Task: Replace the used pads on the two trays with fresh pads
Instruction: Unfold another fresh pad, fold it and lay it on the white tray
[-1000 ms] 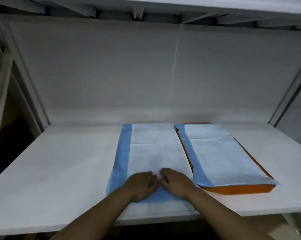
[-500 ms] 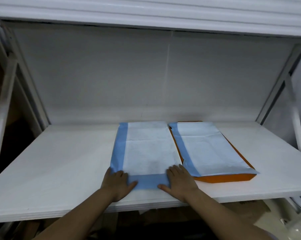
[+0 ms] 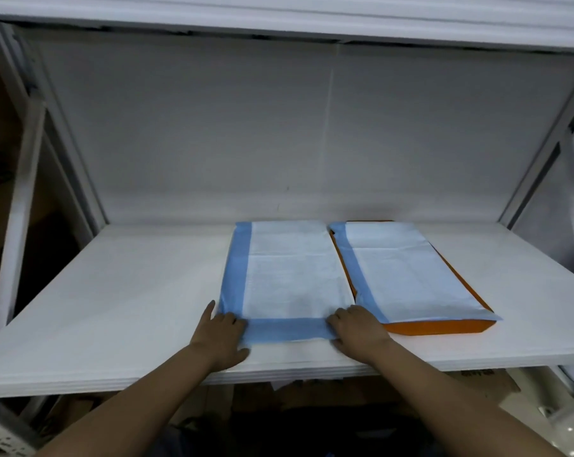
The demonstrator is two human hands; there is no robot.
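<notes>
Closest to us, our left hand (image 3: 220, 334) lies flat on the white shelf (image 3: 114, 291), fingers straight, touching the near left corner of the left pad (image 3: 289, 278). Our right hand (image 3: 356, 331) presses the near right corner of that pad; its fingers bend a little, and we cannot tell if they pinch the edge. The left pad covers its tray fully. Just beside it lies the right pad (image 3: 407, 272) on an orange tray (image 3: 437, 327). Behind stands a white wall (image 3: 279, 127).

No text or label can be read.
</notes>
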